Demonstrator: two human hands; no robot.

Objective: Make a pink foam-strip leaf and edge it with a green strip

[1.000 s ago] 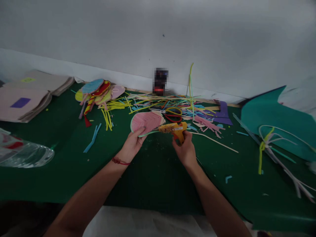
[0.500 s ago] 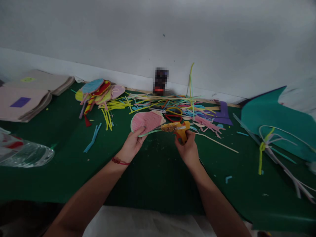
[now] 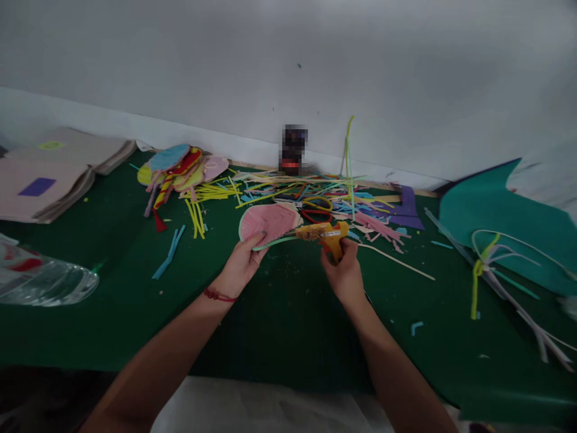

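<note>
My left hand pinches the lower edge of a pink, leaf-shaped piece with a pale green rim. A loose green strip trails from the piece toward the right. In my right hand is a yellow glue gun, its fingers wrapped round the handle. The gun's nozzle points left, close to the right end of the pink piece; whether they touch cannot be made out. Red-handled scissors lie just behind the gun.
Colourful strips are heaped along the wall. Finished-looking shapes lie at the back left, beside pink booklets. A clear bottle lies at the left. Teal sheet and tied strips are at the right.
My right hand and the glue gun have shifted very slightly to the right. My left hand and the pink piece look the same.
</note>
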